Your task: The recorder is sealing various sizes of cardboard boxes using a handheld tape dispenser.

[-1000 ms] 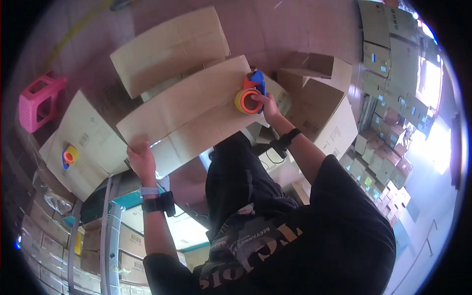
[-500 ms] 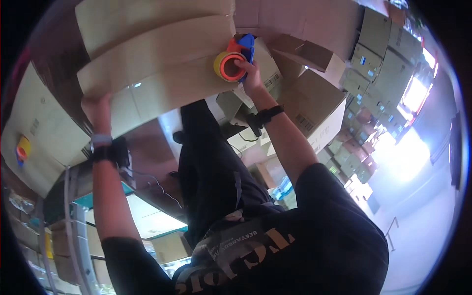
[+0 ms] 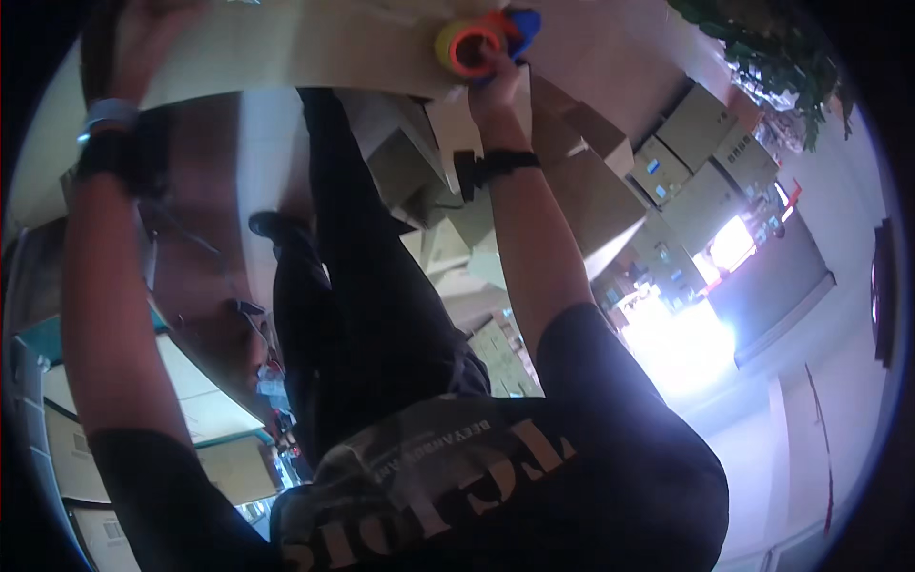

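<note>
A large cardboard box (image 3: pixel 315 48) spans the top of the view, its near edge curving above my legs. My right hand (image 3: pixel 498 86) is closed around a tape dispenser (image 3: pixel 512 30) with a red and blue body and a yellow-rimmed roll. The dispenser is at the box's right end; whether it touches the cardboard I cannot tell. At the box's left end is my left hand (image 3: pixel 148 38), dim and smeared by motion, its fingers near the top rim. Both wrists carry dark straps.
Open cardboard boxes (image 3: pixel 581 195) stand to the right, with stacked cartons (image 3: pixel 701 124) beyond. Green leaves (image 3: pixel 777 62) show at the upper right. On the left is a teal-edged table or shelf (image 3: pixel 195 381). A cable (image 3: pixel 195 234) runs near my feet on the brown floor.
The box, both hands and the tape dispenser now appear higher in the view. My left hand is farther left, my right slightly right. The whole view has shifted, showing more of my legs and the floor.
</note>
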A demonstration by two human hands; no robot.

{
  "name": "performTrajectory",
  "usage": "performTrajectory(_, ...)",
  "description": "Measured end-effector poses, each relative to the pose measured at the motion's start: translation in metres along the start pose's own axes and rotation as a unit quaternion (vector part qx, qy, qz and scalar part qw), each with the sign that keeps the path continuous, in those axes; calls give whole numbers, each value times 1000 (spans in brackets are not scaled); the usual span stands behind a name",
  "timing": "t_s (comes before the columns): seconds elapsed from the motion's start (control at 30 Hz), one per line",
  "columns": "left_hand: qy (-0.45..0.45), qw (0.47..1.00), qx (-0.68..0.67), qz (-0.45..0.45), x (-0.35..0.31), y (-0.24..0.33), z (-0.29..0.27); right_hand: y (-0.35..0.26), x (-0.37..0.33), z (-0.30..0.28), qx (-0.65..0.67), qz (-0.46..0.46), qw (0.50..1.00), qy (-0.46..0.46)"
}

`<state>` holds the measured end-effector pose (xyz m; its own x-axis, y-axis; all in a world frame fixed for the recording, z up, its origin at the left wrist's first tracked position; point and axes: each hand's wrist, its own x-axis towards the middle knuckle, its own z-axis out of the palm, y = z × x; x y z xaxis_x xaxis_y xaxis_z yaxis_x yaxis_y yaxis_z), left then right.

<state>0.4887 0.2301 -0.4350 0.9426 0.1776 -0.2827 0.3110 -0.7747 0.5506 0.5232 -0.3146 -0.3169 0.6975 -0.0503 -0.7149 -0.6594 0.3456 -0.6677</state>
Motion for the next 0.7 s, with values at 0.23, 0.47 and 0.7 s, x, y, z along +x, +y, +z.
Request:
performTrajectory(0.23, -25, 999, -14, 35, -42, 148, 51, -11, 12, -71, -71, -24, 996, 38)
performTrajectory(0.47, 69, 930, -324, -157, -174, 331, 38, -67, -23, -103, -382, 19, 924, -31)
performTrajectory(0.7, 147, 964, -208, -70, -519, 283, -66, 42, -206, 21, -316, -20, 903, -291)
